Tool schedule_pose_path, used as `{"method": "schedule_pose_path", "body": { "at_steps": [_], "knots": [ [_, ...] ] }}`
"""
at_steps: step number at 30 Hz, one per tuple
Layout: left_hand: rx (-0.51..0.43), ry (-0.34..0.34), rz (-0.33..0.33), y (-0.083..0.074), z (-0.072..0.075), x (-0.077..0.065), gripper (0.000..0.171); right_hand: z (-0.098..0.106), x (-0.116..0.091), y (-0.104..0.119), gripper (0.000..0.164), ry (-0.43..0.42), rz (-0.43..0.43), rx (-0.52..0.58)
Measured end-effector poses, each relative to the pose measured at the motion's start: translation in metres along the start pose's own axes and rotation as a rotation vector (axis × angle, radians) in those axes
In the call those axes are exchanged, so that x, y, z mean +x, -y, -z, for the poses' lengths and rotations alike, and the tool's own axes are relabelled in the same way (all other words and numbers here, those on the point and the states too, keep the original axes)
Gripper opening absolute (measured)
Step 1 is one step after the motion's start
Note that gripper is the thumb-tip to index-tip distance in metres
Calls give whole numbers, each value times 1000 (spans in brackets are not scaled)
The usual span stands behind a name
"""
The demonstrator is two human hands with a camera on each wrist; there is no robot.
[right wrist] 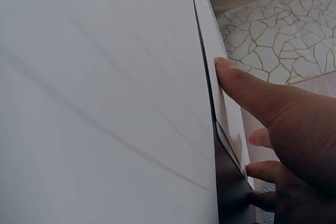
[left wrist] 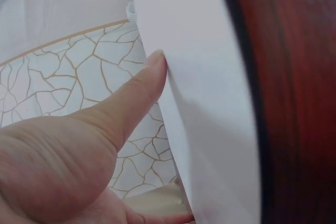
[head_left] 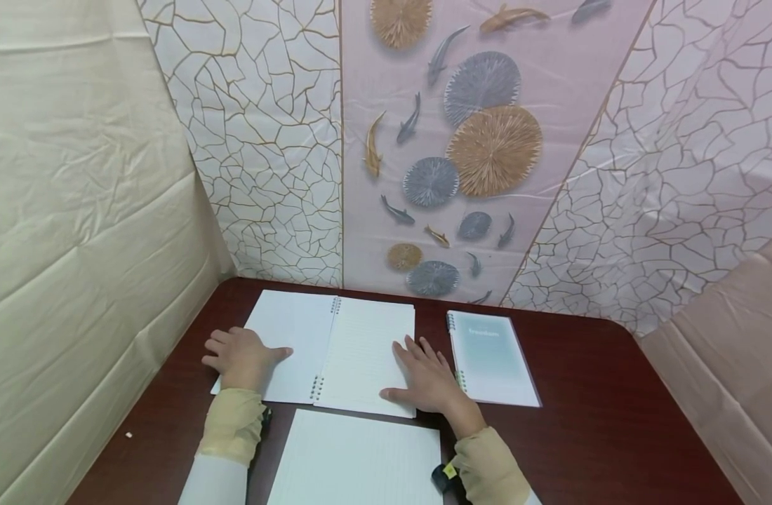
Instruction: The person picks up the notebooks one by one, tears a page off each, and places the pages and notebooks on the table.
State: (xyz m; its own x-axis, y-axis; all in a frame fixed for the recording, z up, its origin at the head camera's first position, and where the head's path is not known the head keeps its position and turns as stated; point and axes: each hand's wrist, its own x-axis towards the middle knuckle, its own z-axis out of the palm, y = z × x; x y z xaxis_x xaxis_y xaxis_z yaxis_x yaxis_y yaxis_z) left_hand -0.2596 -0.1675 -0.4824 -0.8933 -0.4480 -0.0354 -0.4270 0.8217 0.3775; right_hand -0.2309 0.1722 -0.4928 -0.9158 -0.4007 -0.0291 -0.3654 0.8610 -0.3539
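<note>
An open spiral notebook (head_left: 367, 351) lies on the dark red table, its coil running between a plain left page and a lined right page. My left hand (head_left: 242, 358) rests on the left page's outer edge, thumb stretched inward over the paper; in the left wrist view the thumb (left wrist: 131, 95) touches the white page (left wrist: 210, 77). My right hand (head_left: 424, 375) rests with spread fingers on the right page's outer edge. In the right wrist view, its thumb (right wrist: 241, 82) lies at the page surface.
A lined sheet or pad (head_left: 361, 463) lies nearer me, between the forearms. To the right is a closed spiral notebook (head_left: 493, 361) with a pale teal cover. A small white scrap (head_left: 129, 435) sits at the table's left. Patterned cloth (head_left: 278, 140) hangs behind the table (head_left: 613, 421).
</note>
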Motion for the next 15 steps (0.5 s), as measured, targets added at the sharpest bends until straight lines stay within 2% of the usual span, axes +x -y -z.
{"method": "schedule_pose_path", "body": {
  "at_steps": [7, 15],
  "knots": [
    [-38, 35, 33, 0, 3, 1, 118, -1, 1, 0, 98, 8, -10, -14],
    [-90, 11, 40, 0, 4, 2, 105, -3, 2, -3, 98, 6, -12, -26]
  ]
}}
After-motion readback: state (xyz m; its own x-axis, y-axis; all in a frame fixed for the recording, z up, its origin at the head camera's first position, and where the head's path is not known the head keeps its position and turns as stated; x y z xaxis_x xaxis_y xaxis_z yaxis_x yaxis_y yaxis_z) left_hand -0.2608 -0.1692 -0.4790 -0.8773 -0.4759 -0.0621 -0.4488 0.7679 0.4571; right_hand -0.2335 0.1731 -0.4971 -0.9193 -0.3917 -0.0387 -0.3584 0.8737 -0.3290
